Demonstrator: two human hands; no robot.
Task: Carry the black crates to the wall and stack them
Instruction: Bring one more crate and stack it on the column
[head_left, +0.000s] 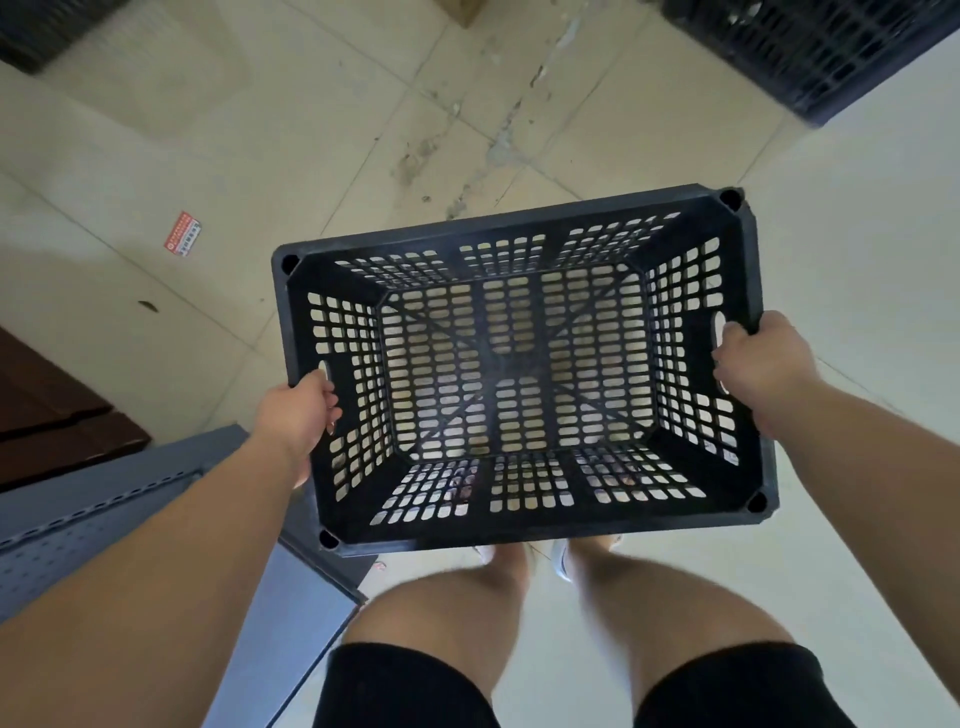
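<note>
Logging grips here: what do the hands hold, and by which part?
A black crate: left hand and right hand grip the handle slots in its short sides.

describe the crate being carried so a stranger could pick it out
Over the pale tiled floor, mid-view, hangs an empty black slotted crate. Unlike the black crate at top right, it is gripped at both ends by the left hand and right hand.

Both arms reach forward and down; the left hand (298, 418) and right hand (761, 364) each grip a crate (519, 374) side, fingers curled through its handles.
</note>
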